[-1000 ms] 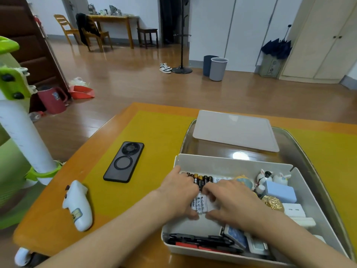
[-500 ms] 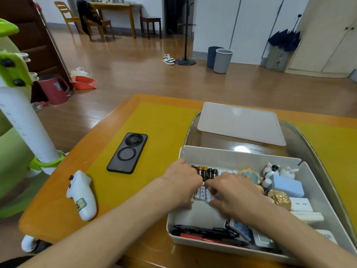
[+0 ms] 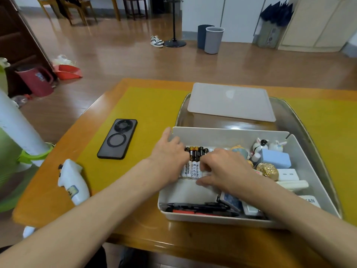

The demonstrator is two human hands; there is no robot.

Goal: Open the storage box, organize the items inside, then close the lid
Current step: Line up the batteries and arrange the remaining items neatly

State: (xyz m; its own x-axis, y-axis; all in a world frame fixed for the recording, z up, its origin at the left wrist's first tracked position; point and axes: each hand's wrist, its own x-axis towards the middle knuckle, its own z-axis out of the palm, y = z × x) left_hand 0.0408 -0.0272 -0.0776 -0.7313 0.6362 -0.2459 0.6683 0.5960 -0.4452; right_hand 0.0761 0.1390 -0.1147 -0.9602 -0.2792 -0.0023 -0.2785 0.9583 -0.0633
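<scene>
The white storage box [image 3: 231, 133] stands open on a metal tray [image 3: 309, 120]. Its flat lid [image 3: 229, 101] lies behind it on the tray's far end. A row of batteries [image 3: 194, 161], some dark and some white, lies in the box's left half. My left hand [image 3: 170, 155] rests against the row's left side, thumb by the box's far left corner. My right hand [image 3: 222, 171] has bent fingers on the white batteries and its thumb at their near ends. Pens [image 3: 201, 208] lie along the near wall.
On the right side of the box are small figurines [image 3: 259, 145], a blue block [image 3: 276, 158], a gold ornament [image 3: 268, 171] and a white charger [image 3: 287, 175]. A black phone [image 3: 117, 138] and a white controller [image 3: 73, 180] lie on the table to the left.
The view has tilted down and closer. My left hand slid toward the box's far left corner. My right hand's fingers have bent onto the white batteries, uncovering more of the row.
</scene>
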